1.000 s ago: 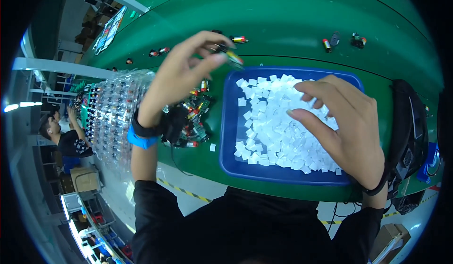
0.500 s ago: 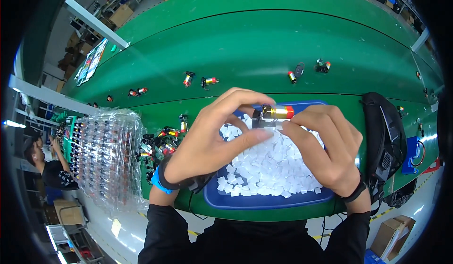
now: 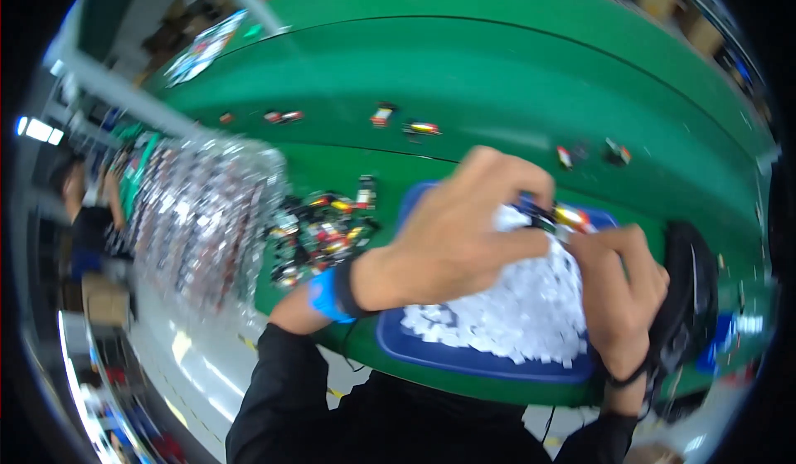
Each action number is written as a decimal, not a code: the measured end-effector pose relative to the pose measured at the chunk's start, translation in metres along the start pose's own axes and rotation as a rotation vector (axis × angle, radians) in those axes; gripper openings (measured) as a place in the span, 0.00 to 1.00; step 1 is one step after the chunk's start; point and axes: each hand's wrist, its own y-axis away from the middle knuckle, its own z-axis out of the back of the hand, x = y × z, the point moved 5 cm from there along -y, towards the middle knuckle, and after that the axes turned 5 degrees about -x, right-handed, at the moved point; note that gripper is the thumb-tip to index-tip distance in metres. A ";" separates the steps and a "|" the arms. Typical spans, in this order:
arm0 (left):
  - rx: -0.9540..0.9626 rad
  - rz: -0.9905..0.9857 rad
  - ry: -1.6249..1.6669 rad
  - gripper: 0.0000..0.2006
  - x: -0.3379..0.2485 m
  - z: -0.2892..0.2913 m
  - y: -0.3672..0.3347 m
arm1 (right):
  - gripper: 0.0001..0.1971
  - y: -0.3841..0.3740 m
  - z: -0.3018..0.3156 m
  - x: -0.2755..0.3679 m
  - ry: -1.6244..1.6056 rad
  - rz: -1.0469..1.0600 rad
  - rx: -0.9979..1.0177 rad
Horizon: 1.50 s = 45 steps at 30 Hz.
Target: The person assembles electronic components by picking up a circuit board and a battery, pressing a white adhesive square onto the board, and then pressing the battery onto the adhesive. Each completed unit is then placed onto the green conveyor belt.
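Note:
A small red-and-yellow battery (image 3: 574, 218) with a black part on its end is held between my two hands. The thumb and fingers of my left hand (image 3: 460, 232) pinch the black end. My right hand (image 3: 620, 290) has its fingertips pressed at the other end and lower side; motion smears the fine detail there. Both hands hover over a blue tray (image 3: 481, 368) filled with small white paper slips (image 3: 518, 323). Whether a slip is on the battery I cannot tell.
A heap of similar batteries (image 3: 323, 230) lies left of the tray, beside a stack of clear plastic packaging (image 3: 207, 223). More batteries (image 3: 424, 128) are scattered farther back on the green bench. A black bag (image 3: 686, 286) borders the right. A person (image 3: 95, 223) works at far left.
The view has swung and blurred, so the bench items appear farther right. Both hands keep the battery between them and sit farther right in the picture.

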 end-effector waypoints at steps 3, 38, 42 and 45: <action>-0.122 0.060 0.191 0.08 0.001 -0.008 0.000 | 0.12 0.005 0.011 0.005 0.031 -0.049 0.025; 0.134 0.352 0.765 0.16 0.009 -0.017 0.011 | 0.09 0.012 -0.008 -0.027 -0.440 -0.479 0.278; 0.126 0.525 0.707 0.17 0.021 -0.032 0.021 | 0.10 -0.009 -0.002 0.009 -0.068 -0.045 0.197; 0.198 0.519 0.699 0.18 0.023 -0.039 0.020 | 0.07 0.011 -0.007 -0.020 -0.144 -0.285 0.196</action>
